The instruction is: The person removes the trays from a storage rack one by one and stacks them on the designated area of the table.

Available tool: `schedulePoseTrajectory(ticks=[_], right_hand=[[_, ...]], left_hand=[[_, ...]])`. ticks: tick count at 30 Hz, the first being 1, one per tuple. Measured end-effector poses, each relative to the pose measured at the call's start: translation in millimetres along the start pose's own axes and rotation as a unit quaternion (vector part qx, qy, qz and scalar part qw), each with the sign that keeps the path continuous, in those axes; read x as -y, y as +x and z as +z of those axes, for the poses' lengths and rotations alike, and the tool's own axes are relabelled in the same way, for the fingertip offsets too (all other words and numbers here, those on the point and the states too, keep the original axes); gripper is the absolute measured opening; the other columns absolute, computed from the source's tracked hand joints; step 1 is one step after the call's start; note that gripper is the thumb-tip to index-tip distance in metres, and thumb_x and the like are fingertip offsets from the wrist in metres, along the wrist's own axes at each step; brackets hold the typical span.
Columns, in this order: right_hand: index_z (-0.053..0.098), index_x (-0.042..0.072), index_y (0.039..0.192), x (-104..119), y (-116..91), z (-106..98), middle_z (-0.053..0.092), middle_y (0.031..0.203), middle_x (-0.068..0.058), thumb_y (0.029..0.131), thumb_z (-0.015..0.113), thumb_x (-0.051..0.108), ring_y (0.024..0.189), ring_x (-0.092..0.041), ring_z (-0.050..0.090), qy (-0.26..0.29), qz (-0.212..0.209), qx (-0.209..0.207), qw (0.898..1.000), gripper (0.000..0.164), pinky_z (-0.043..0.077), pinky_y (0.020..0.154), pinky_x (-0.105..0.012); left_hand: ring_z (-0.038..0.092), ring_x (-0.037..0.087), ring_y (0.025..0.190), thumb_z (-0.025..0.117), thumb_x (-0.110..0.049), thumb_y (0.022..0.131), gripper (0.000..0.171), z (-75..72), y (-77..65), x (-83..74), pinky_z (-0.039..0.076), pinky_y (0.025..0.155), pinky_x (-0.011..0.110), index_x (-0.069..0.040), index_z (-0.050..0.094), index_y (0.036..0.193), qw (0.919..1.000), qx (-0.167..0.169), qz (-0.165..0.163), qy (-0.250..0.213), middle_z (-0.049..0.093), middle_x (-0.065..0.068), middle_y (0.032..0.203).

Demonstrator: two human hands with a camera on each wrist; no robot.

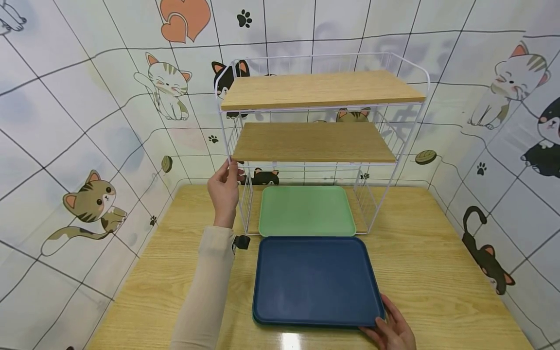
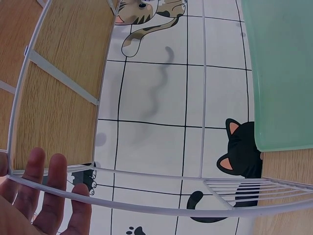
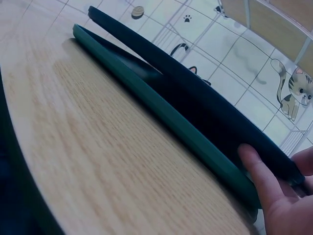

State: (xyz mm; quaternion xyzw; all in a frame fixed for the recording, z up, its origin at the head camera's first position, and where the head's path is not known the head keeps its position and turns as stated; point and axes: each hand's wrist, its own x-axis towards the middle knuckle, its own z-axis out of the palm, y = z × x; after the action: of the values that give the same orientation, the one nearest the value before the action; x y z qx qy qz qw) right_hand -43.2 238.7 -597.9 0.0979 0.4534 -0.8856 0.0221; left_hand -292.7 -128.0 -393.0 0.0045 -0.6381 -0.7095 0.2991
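Note:
A white wire rack (image 1: 323,90) with wooden shelf boards stands at the back of the table. My left hand (image 1: 224,192) grips its left front post just below the middle board; in the left wrist view the fingers (image 2: 55,181) curl about the white frame. On the bottom level lies a light green tray (image 1: 307,211). In front of the rack, my right hand (image 1: 395,328) pinches the near right corner of a navy blue tray (image 1: 317,282). The right wrist view has this tray tilted up above a dark green tray (image 3: 166,118), a gap between them.
The wooden table (image 1: 437,272) extends on both sides of the trays. Walls (image 1: 118,112) with a cat-and-grid print stand behind and to both sides. The middle board (image 1: 315,141) of the rack overhangs the light green tray.

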Motion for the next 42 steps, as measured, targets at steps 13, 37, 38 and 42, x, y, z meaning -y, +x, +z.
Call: schedulePoseTrajectory(ticks=[13,37,38,42], right_hand=[[0.064,0.036,0.123,-1.7,-2.7,-1.6,0.064,0.121,0.021,0.096,0.067,-0.003,0.107,-0.012,0.071,0.000,-0.011,0.026,1.000,0.048,0.060,0.086,-0.039],[0.033,-0.008,0.154,13.5,-3.1,27.4,0.036,0.155,-0.035,0.097,0.058,-0.004,0.144,-0.051,0.035,-0.475,0.024,-0.110,0.873,0.063,0.043,0.109,-0.056],[0.034,-0.008,0.154,13.4,-3.5,27.4,0.036,0.154,-0.035,0.096,0.058,-0.003,0.143,-0.050,0.036,-0.481,0.023,-0.109,0.869,0.063,0.045,0.108,-0.051],[0.036,-0.007,0.154,12.6,-4.6,28.0,0.040,0.151,-0.035,0.096,0.059,-0.001,0.139,-0.048,0.044,-0.508,0.025,-0.117,0.853,0.063,0.053,0.098,-0.038]], left_hand=[[0.065,0.000,0.063,0.060,-0.014,0.105,0.036,1.0,-11.1,-31.3,0.051,0.065,0.017,0.006,0.063,0.134,0.9998,0.019,-0.010,-0.002,0.072,0.000,0.080],[0.065,-0.002,0.065,0.060,-0.016,0.105,0.037,0.9,-15.0,-35.2,0.048,0.063,0.017,0.005,0.062,0.135,0.9996,0.015,-0.021,0.009,0.070,-0.006,0.080],[0.065,-0.002,0.065,0.060,-0.016,0.105,0.037,0.9,-14.8,-34.9,0.047,0.063,0.017,0.004,0.062,0.136,0.9996,0.014,-0.021,0.011,0.070,-0.007,0.079],[0.065,-0.001,0.065,0.060,-0.017,0.105,0.037,1.0,-14.7,-33.8,0.047,0.063,0.017,0.003,0.063,0.136,0.9995,0.012,-0.026,0.013,0.070,-0.007,0.079]])
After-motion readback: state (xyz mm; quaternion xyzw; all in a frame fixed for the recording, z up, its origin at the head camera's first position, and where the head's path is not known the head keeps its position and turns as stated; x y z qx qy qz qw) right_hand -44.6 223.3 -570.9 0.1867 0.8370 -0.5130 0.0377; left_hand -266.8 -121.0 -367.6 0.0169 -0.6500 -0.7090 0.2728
